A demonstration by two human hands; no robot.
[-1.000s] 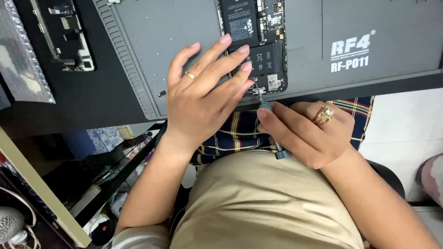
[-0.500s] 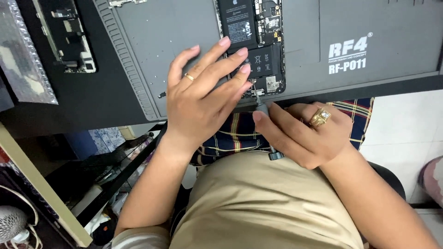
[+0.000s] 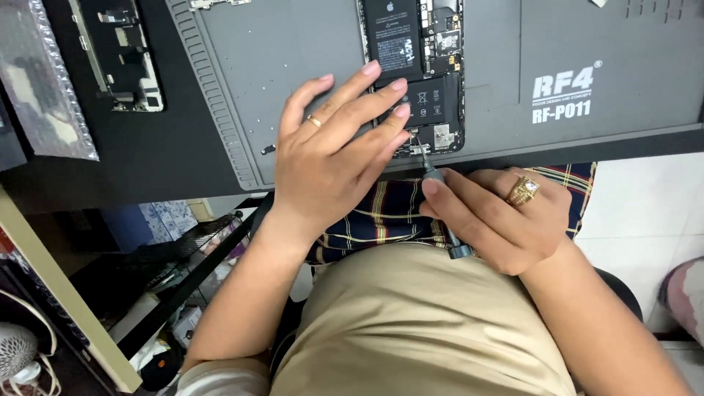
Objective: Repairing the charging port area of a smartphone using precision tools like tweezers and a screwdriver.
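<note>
Head view looks straight down on an opened phone (image 3: 413, 73) lying on a grey work mat (image 3: 293, 66) at the near edge of a dark table (image 3: 169, 158). Its long axis runs from near to far, and its far end is cut off by the top of the frame. The left hand (image 3: 334, 158) lies flat and spread, fingers pressing on the near part of the phone and on the mat just left of it. The right hand (image 3: 499, 216) sits nearer, off the table edge, and pinches a slim screwdriver (image 3: 440, 202) between thumb and fingers. The screwdriver slants away and slightly left, its tip at the phone's near end, just beside the left fingertips. So the phone lies directly beyond both hands, with the left hand already on it. Whether the tip is seated in a screw is too small to tell. Another opened part (image 3: 117, 55) lies far left, well apart.
</note>
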